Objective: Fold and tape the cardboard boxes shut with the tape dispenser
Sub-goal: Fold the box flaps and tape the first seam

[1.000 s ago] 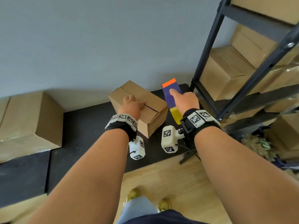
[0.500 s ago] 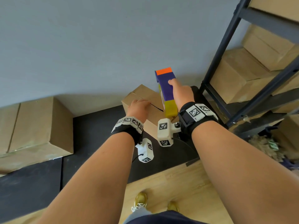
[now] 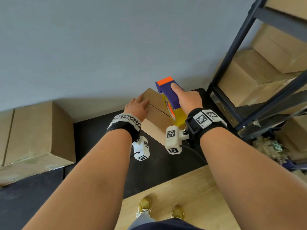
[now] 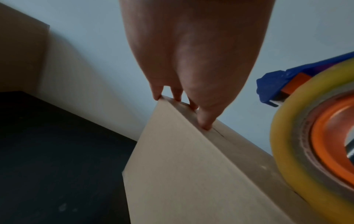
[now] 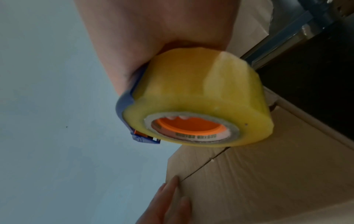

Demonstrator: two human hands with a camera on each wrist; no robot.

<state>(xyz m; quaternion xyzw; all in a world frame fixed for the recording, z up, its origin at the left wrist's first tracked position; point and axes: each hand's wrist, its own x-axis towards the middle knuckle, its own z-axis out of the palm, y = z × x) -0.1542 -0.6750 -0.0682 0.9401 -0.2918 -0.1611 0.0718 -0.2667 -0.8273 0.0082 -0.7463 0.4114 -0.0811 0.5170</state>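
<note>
Two flaps meet closed on the box (image 3: 156,112), on the dark worktop (image 3: 103,130). Left hand (image 3: 137,107) presses them with flat fingers (image 4: 205,121); right hand (image 3: 187,98) grips the dispenser (image 3: 167,90) above the seam. Taping step: next, tape onto the seam.

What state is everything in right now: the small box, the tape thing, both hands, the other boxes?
small box: flaps folded shut, centre seam bare, no tape visible on it.
tape dispenser: held above the box's top, yellow roll loaded.
left hand: fingers straight, pressing the flaps down.
right hand: gripping the dispenser.
big box: closed, on the dark mat at left.
shelf boxes: closed, stacked on the rack.
</note>
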